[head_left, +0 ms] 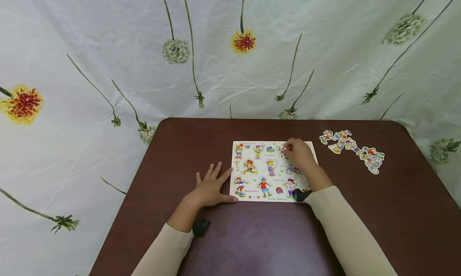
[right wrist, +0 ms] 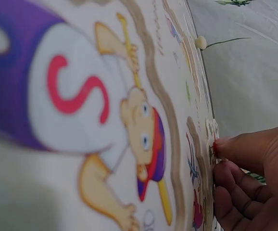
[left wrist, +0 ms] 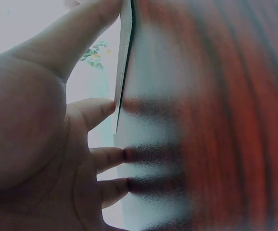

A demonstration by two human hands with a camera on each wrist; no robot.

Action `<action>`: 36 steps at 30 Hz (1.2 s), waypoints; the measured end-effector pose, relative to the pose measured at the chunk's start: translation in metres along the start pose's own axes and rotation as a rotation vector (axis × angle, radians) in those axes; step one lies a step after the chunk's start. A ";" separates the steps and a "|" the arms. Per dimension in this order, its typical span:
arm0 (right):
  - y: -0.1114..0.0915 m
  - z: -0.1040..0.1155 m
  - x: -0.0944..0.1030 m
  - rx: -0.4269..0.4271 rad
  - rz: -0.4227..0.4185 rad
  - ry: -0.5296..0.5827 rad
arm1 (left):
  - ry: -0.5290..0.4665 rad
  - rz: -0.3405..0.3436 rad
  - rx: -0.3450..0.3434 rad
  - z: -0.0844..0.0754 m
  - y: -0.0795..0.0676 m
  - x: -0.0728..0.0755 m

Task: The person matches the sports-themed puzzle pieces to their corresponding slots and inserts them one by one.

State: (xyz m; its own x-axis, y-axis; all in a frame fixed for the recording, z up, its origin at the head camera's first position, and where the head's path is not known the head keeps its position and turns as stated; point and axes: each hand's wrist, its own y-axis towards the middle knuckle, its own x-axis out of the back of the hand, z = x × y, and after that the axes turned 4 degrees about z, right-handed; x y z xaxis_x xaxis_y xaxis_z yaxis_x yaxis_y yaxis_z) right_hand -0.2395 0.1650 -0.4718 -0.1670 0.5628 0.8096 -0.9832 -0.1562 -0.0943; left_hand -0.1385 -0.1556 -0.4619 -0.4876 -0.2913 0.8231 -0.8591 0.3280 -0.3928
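Note:
A white wooden puzzle board (head_left: 252, 174) with printed sports figures lies on the table. My left hand (head_left: 210, 190) is spread flat at its left side, thumb and index finger against the board's edge. In the left wrist view, that board edge (left wrist: 124, 53) shows thin beside the thumb. Over the upper right part of the board, my right hand (head_left: 299, 152) pinches a small puzzle piece (right wrist: 212, 129), mostly hidden behind the fingertips. Close to the right wrist camera is a baseball figure (right wrist: 76, 91) with a red S. A pale knob (right wrist: 200, 42) sticks up farther along the board.
Several loose cut-out puzzle pieces (head_left: 351, 144) lie in a cluster on the dark brown table (head_left: 266, 232), right of the board. A flowered white cloth (head_left: 216, 79) hangs behind the table. Black wrist cameras (head_left: 201, 228) are strapped at both sleeves.

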 end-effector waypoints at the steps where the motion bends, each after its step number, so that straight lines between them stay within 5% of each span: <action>1: 0.001 -0.001 0.000 -0.001 0.003 -0.013 | -0.002 0.000 0.000 0.000 0.000 0.000; 19: 0.003 -0.003 -0.003 -0.019 0.027 -0.035 | 0.017 0.001 0.001 0.000 0.002 -0.001; 36: -0.009 -0.007 0.007 -0.092 0.071 0.206 | 0.013 0.001 0.000 -0.001 0.000 0.000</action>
State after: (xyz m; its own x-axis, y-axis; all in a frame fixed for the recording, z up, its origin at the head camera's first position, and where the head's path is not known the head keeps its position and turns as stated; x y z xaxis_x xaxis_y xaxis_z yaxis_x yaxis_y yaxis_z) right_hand -0.2322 0.1761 -0.4694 -0.2380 0.7085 0.6644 -0.9695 -0.1317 -0.2069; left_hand -0.1388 -0.1548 -0.4618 -0.4868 -0.2792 0.8277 -0.8584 0.3287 -0.3939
